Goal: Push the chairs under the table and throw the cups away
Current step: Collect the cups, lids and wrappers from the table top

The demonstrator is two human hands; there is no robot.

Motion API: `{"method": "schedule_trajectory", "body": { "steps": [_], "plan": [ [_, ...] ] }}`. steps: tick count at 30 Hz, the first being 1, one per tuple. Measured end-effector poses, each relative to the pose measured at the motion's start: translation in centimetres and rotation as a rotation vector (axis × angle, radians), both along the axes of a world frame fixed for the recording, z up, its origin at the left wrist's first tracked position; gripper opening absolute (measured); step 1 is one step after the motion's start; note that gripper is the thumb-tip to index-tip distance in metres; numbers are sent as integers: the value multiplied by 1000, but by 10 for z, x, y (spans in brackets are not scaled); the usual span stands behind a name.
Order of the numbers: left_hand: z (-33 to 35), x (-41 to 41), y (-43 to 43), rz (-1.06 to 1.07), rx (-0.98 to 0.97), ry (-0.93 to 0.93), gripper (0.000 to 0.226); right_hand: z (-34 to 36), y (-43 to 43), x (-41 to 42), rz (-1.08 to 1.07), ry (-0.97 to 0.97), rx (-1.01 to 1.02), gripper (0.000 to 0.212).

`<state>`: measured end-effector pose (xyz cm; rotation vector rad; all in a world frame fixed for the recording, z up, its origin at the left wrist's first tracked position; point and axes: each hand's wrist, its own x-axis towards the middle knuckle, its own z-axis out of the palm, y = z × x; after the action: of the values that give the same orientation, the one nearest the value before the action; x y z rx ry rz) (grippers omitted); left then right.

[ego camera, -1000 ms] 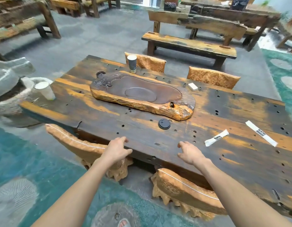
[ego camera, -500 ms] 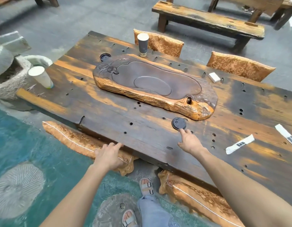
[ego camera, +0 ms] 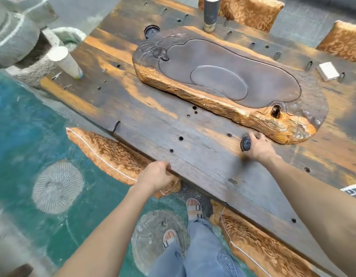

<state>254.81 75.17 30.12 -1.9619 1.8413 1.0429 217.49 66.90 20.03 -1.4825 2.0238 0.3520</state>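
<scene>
Head view looks steeply down on both of my hands at the near edge of the table [ego camera: 193, 120]. My left hand [ego camera: 155, 175] is curled over that edge, fingers hooked on the wood, with the nearest chair [ego camera: 111, 154] just below and to its left, its carved back tucked partly under the tabletop. A second chair [ego camera: 259, 248] sits low between my right forearm and my legs, also close under the edge. My right hand [ego camera: 258, 147] lies on the tabletop ahead and to the right, its thumb and fingers closing around a black lid [ego camera: 245, 143]; whether it is lifted I cannot tell. Just beyond that hand is the carved tea tray [ego camera: 223, 76]. The cups are still out: a white cup [ego camera: 65, 61] far ahead and left of my left hand, near the table's corner, and a dark cup [ego camera: 210, 13] far ahead of my right hand, past the tray.

Risks, as I judge them: the lid is thin and flat, so a shallow pinch could let it slip and roll. The white cup stands near the corner; a careless reach could tip it off the table. I am leaning far over, so bracing on the left hand matters
</scene>
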Motion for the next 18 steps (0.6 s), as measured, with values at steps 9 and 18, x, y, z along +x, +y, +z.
{"method": "schedule_trajectory", "body": {
  "steps": [9, 18],
  "plan": [
    [-4, -3, -19, 308, 48, 280, 34, 10, -3, 30, 75, -70, -182, 65],
    [28, 15, -18, 842, 84, 670, 35, 95, 21, 175, -123, -900, -320, 71]
  ]
}}
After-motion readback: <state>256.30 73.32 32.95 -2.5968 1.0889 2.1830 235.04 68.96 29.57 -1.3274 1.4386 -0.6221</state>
